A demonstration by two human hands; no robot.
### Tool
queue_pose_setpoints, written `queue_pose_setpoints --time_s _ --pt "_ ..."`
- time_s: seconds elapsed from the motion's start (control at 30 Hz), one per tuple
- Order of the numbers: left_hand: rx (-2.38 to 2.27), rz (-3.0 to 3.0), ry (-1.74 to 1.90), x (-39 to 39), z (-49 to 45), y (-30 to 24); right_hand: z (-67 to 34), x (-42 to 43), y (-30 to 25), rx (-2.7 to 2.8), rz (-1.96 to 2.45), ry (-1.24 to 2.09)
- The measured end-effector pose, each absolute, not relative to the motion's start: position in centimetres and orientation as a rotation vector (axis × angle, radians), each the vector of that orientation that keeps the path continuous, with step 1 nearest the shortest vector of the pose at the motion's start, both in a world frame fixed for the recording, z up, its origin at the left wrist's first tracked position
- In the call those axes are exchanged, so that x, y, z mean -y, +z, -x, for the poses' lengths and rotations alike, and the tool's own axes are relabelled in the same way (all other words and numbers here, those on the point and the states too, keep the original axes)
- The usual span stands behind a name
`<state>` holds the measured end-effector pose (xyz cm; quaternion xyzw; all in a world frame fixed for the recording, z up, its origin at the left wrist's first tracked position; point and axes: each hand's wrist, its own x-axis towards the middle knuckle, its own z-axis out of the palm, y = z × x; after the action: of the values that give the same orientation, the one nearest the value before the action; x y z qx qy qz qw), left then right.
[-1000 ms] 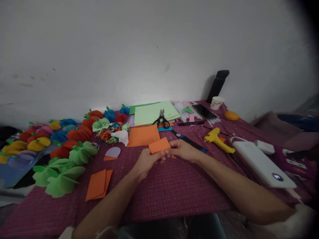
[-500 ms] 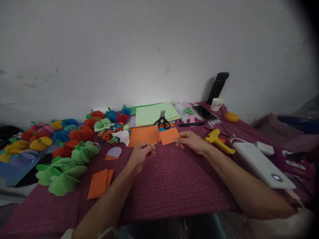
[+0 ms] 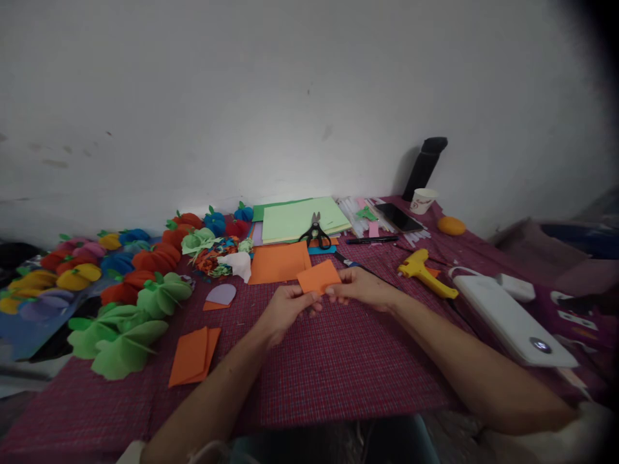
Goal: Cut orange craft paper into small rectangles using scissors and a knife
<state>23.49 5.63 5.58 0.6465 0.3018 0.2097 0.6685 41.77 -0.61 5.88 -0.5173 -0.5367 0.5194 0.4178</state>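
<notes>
Between my two hands is a small piece of orange paper (image 3: 319, 277), raised over the table. My left hand (image 3: 286, 310) is closed on its lower left edge, thumb at the front. My right hand (image 3: 360, 287) pinches its right side. Just behind lies a larger orange sheet (image 3: 278, 263), flat on the cloth. Black-handled scissors (image 3: 315, 234) rest beyond it, blades pointing at the wall. A craft knife (image 3: 349, 261) sits partly behind my right hand. Folded orange papers (image 3: 193, 356) lie left of my left forearm, near a lilac rounded paper piece (image 3: 221, 294).
Colourful paper pumpkins (image 3: 157, 258) crowd the left side beside paper scraps (image 3: 213, 258). Green sheets (image 3: 302, 216) lie at the back. On the right are a yellow glue gun (image 3: 425, 274), white power bank (image 3: 512, 319), phone (image 3: 399, 218), paper cup (image 3: 422, 201) and black bottle (image 3: 425, 169).
My right hand has brought the small orange paper left and nearer to me. My left hand has moved right and taken hold of it. The craft knife now shows.
</notes>
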Motion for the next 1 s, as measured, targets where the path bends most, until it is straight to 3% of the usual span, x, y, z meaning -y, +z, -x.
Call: queue_pose_setpoints --time_s 0.73,1.0 --pt "-0.748 -1.406 0.600 -7.1 -22.6 6.5 -46.1 0.3 6.9 1.039 1.281 1.326" --pt "-0.668 -1.507 0.453 -6.3 -23.2 5.8 -41.4 0.9 6.2 1.271 1.299 1.462"
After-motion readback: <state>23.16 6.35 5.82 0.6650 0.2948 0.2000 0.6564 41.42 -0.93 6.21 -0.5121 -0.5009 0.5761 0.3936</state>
